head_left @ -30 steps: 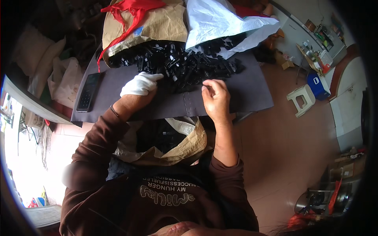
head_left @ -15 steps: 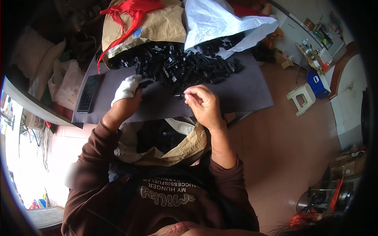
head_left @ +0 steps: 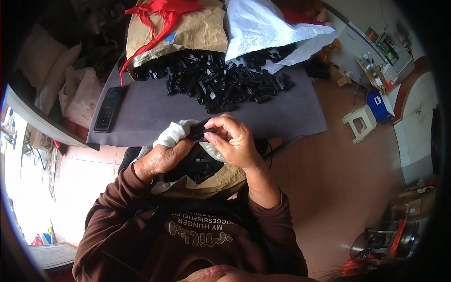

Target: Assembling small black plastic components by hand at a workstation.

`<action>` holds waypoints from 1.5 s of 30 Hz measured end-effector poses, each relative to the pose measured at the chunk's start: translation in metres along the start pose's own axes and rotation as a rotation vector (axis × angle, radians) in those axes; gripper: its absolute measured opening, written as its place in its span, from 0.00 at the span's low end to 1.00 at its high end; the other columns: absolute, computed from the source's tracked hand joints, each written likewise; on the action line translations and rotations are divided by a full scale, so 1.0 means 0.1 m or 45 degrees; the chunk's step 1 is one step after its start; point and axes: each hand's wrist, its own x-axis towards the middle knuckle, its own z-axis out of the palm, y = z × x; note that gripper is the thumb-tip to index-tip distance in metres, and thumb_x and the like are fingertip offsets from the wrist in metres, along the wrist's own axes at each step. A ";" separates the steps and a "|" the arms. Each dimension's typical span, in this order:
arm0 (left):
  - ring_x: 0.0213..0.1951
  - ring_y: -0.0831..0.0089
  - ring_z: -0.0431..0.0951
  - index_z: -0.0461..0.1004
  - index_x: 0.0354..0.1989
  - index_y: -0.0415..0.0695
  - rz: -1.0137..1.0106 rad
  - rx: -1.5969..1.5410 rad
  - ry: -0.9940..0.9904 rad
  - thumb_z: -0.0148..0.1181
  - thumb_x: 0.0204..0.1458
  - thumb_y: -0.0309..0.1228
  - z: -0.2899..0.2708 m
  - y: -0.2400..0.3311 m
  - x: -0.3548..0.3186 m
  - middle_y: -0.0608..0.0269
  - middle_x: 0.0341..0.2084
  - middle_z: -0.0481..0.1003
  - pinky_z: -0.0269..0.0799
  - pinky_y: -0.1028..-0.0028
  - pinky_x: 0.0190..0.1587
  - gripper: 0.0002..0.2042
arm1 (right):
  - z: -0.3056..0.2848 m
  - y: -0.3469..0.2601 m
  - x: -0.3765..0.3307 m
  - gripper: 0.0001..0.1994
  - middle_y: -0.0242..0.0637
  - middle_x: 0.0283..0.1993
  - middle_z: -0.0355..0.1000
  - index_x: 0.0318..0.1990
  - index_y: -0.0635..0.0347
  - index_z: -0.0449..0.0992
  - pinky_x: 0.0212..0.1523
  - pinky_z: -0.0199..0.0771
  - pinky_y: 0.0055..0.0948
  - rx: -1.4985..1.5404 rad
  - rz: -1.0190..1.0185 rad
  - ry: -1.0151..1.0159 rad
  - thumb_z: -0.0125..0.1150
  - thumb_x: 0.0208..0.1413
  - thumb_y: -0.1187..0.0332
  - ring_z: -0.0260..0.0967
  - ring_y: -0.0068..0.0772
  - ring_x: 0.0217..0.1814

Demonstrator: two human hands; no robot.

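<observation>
Left hand (head_left: 164, 152): fingertips wrapped in white cloth, closed on one end of small black plastic part (head_left: 201, 129).
Right hand (head_left: 233, 141): bare, fingers pinched on the same part from the other side.
Part position: held between both hands, just off the near edge of dark grey table mat (head_left: 155, 113), above open tan sack (head_left: 221, 181) in the lap.
Heap of black plastic parts (head_left: 221, 80): on mat, far side, spilling from brown paper sack (head_left: 197, 30) and white plastic bag (head_left: 263, 26).
Red strap (head_left: 157, 14): across brown sack.
Black remote-like handset (head_left: 108, 108): mat's left edge.
White step stool (head_left: 361, 123): floor, right.
</observation>
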 end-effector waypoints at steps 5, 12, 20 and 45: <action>0.30 0.57 0.75 0.72 0.42 0.37 0.597 0.532 0.138 0.56 0.52 0.22 0.06 0.06 0.09 0.52 0.30 0.74 0.70 0.66 0.32 0.10 | 0.02 -0.01 -0.01 0.10 0.32 0.35 0.73 0.41 0.64 0.73 0.32 0.73 0.17 -0.040 -0.007 0.041 0.65 0.50 0.80 0.71 0.16 0.34; 0.29 0.53 0.75 0.74 0.34 0.38 0.458 0.750 0.210 0.60 0.49 0.24 0.14 0.06 0.06 0.52 0.29 0.74 0.70 0.65 0.30 0.05 | 0.01 -0.05 0.07 0.08 0.39 0.35 0.71 0.39 0.64 0.73 0.33 0.69 0.28 -0.517 -0.239 0.197 0.59 0.57 0.68 0.69 0.32 0.31; 0.24 0.53 0.70 0.72 0.30 0.39 0.479 0.498 0.158 0.59 0.51 0.24 0.35 -0.07 -0.02 0.53 0.21 0.70 0.65 0.63 0.27 0.03 | 0.10 0.22 -0.06 0.10 0.44 0.20 0.63 0.22 0.63 0.66 0.23 0.65 0.39 -0.750 -0.290 0.191 0.49 0.57 0.75 0.64 0.48 0.22; 0.33 0.57 0.76 0.74 0.23 0.45 0.568 1.459 0.293 0.60 0.47 0.32 -0.41 -0.27 0.93 0.63 0.32 0.78 0.73 0.66 0.33 0.06 | -0.09 0.25 0.15 0.08 0.45 0.32 0.70 0.37 0.58 0.73 0.35 0.72 0.41 -1.491 0.176 0.040 0.59 0.55 0.64 0.71 0.47 0.34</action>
